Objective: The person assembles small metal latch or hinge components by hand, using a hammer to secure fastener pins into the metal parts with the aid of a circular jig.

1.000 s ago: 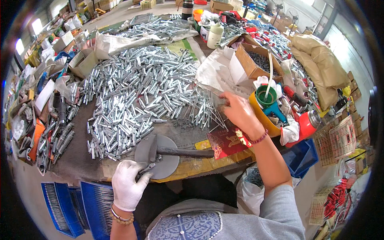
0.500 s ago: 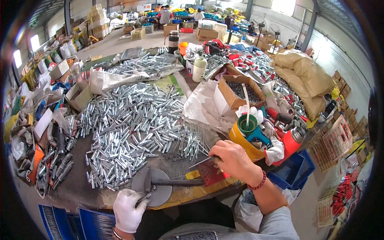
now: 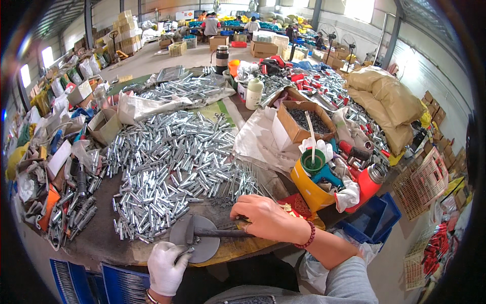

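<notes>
My left hand [image 3: 166,268], in a white glove, pinches a small metal piece [image 3: 190,250] at the near edge of a grey round disc [image 3: 206,248]. An upright dark plate stands on this disc, and a dark bar [image 3: 217,233] runs from it to the right. My bare right hand [image 3: 268,219], a red bead bracelet on its wrist, is closed over the bar's right end. Something dark shows between its fingers, too hidden to name. Beyond both hands lies a wide heap of short silvery metal tubes [image 3: 167,167], with thin rods [image 3: 243,180] at its right side.
A yellow container [image 3: 309,190] holds a green cup and gloves. Beside it stands a red flask [image 3: 367,182]; behind is a cardboard box [image 3: 293,126] of small dark parts. Blue bins [image 3: 372,218] sit lower right, blue trays [image 3: 121,283] lower left. Tools crowd the left.
My right hand has moved left, from beside the red packet to over the dark bar. The left hand stays by the disc with the small metal piece. The view has shifted slightly.
</notes>
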`<state>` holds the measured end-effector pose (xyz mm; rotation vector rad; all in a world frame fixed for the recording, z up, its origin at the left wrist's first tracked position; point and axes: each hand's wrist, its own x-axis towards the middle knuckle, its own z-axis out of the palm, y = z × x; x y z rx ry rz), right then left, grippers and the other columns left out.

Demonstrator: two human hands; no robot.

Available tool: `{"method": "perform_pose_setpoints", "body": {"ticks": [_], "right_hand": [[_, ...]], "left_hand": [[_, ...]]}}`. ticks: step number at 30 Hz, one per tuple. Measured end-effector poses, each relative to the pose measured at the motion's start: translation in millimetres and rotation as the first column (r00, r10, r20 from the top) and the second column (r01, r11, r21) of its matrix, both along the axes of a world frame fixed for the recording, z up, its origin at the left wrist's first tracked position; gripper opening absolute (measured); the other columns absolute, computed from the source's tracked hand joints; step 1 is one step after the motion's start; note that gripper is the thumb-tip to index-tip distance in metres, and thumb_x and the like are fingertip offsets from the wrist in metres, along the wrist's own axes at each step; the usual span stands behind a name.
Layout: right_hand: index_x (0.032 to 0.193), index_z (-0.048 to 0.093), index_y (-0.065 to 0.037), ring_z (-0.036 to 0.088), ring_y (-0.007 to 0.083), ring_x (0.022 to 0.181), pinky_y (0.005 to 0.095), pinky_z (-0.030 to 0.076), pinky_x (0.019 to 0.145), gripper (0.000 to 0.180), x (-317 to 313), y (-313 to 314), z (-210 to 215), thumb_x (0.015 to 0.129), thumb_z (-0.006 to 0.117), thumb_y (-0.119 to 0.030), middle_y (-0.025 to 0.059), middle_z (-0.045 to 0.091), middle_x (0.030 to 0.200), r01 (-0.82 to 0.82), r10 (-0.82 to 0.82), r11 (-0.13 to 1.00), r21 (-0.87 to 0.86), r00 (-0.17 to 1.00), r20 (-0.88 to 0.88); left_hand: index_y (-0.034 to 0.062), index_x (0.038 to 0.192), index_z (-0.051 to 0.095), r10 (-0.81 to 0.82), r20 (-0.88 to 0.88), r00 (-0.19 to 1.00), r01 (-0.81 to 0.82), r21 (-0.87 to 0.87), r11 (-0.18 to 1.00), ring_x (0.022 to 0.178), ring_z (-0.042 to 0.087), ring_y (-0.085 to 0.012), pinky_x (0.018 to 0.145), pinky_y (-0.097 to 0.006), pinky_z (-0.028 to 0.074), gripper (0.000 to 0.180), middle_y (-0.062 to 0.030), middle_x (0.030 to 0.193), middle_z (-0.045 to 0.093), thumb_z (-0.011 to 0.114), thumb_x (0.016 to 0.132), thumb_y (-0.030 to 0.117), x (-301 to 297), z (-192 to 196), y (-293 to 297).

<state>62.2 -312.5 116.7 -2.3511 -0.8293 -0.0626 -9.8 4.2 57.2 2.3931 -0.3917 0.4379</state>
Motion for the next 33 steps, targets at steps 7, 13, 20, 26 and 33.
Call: {"method": "perform_pose_setpoints", "body": {"ticks": [7,13,20,26,33], "right_hand": [[0.119,0.078,-0.005,0.068,0.0347,0.103,0.0417,0.056,0.084,0.041,6,19,-44,0.081,0.07,0.008,0.0131,0.067,0.102,-0.005,0.04,0.951,0.31,0.994,-0.104],[0.124,0.08,-0.008,0.067,0.0301,0.092,0.0406,0.057,0.08,0.055,-33,51,-21,0.073,0.07,0.01,0.0089,0.067,0.098,-0.055,0.054,0.999,-0.003,0.988,0.146],[0.102,0.072,-0.007,0.065,0.0289,0.092,0.0424,0.056,0.081,0.022,-39,70,-40,0.08,0.072,-0.003,0.0081,0.061,0.096,-0.085,0.09,0.996,-0.033,0.98,0.177],[0.096,0.068,-0.007,0.064,0.0293,0.091,0.0436,0.055,0.082,0.011,-39,74,-43,0.085,0.069,-0.009,0.0086,0.058,0.094,-0.046,0.071,0.991,-0.125,0.978,0.199],[0.096,0.067,-0.008,0.063,0.0286,0.093,0.0421,0.054,0.083,0.012,-34,76,-45,0.084,0.068,-0.008,0.008,0.058,0.097,-0.128,0.152,0.985,-0.115,0.962,0.226]], "left_hand": [[0.0093,0.091,0.081,0.011,0.015,1.0,-0.012,0.031,0.999,0.089,0.067,-0.0313,0.079,-0.044,0.054,0.015,-0.0098,0.09,0.068,0.089,0.08,0.015,-3,-3,2],[0.0053,0.09,0.076,-0.05,0.036,0.998,0.048,0.045,0.998,0.091,0.067,-0.0337,0.081,-0.043,0.054,0.017,-0.0127,0.094,0.069,0.089,0.082,0.012,7,0,3],[0.0068,0.095,0.08,-0.034,-0.014,0.999,0.034,-0.005,0.999,0.092,0.07,-0.0303,0.082,-0.041,0.056,0.018,-0.0097,0.094,0.07,0.088,0.079,0.008,4,3,5],[0.0069,0.094,0.08,-0.039,-0.041,0.998,0.039,0.005,0.999,0.091,0.07,-0.0303,0.081,-0.041,0.056,0.018,-0.0098,0.094,0.071,0.089,0.078,0.008,2,4,6],[0.0077,0.096,0.081,-0.07,-0.042,0.997,0.07,0.009,0.997,0.089,0.07,-0.0301,0.08,-0.04,0.056,0.019,-0.0092,0.093,0.07,0.089,0.078,0.009,4,6,10]]}}
